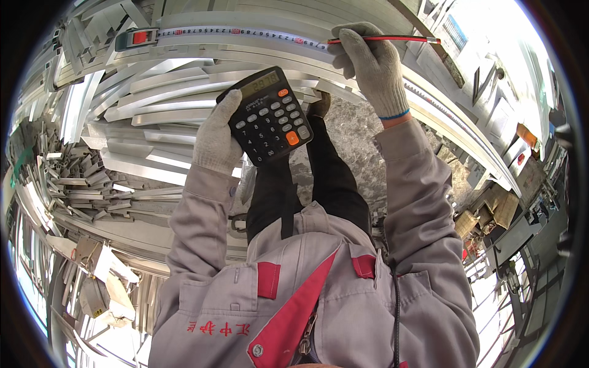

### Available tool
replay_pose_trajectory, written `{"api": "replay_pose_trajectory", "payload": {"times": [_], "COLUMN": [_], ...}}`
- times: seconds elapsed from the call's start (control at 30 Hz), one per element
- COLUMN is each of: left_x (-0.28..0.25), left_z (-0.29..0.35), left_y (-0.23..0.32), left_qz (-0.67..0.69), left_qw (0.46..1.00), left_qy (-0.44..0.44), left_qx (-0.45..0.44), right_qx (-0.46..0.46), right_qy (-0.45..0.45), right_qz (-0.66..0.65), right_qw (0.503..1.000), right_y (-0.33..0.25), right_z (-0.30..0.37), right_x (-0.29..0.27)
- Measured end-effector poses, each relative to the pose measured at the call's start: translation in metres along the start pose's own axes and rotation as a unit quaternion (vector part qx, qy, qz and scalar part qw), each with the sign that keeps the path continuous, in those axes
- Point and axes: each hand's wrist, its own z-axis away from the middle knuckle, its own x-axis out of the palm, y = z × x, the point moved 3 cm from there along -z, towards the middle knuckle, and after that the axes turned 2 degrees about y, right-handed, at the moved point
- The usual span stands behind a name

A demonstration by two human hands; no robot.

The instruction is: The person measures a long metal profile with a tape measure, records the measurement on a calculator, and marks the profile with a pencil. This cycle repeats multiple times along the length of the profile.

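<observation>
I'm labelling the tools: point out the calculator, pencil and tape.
Calculator [265, 116]: head view, on its keypad.
Pencil [405, 38]: head view, on its red shaft.
Tape [245, 32]: head view, on its pulled-out blade.

Calculator [265, 116] left of pencil [408, 38]

Short metal pieces [92, 197] lie heaped at left, a brown box [504, 207] at right.

We see bright light, blown out at upper right, glare on metal strips [165, 100], and fisheye-bent edges.
</observation>
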Motion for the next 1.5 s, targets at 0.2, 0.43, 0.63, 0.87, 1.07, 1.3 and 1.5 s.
{"api": "replay_pose_trajectory", "payload": {"times": [0.2, 0.43, 0.63, 0.87, 1.07, 1.3, 1.5], "left_x": [0.001, 0.001, 0.000, -0.002, -0.003, -0.004, -0.004], "left_z": [-0.001, -0.002, -0.007, -0.012, -0.013, -0.012, -0.013], "left_y": [0.001, 0.006, 0.006, 0.007, 0.009, 0.010, 0.010], "left_qz": [0.003, 0.003, 0.002, 0.009, -0.002, 0.006, 0.017], "left_qw": [1.000, 1.000, 1.000, 1.000, 1.000, 1.000, 0.999], "left_qy": [-0.005, -0.009, 0.007, -0.007, -0.011, -0.016, -0.033], "left_qx": [-0.001, -0.002, 0.002, -0.003, -0.006, -0.013, -0.012], "right_qx": [0.010, 0.021, 0.027, 0.032, 0.032, 0.030, 0.041], "right_qy": [-0.008, -0.017, -0.010, -0.012, -0.001, 0.000, -0.007], "right_qz": [-0.004, -0.025, -0.016, -0.026, -0.034, -0.032, -0.029], "right_qw": [1.000, 0.999, 0.999, 0.999, 0.999, 0.999, 0.999], "right_y": [-0.002, -0.003, 0.000, 0.004, 0.005, 0.003, -0.002], "right_z": [-0.006, -0.010, -0.014, -0.017, -0.017, -0.018, -0.024], "right_x": [0.009, 0.018, 0.017, 0.018, 0.019, 0.021, 0.029]}}
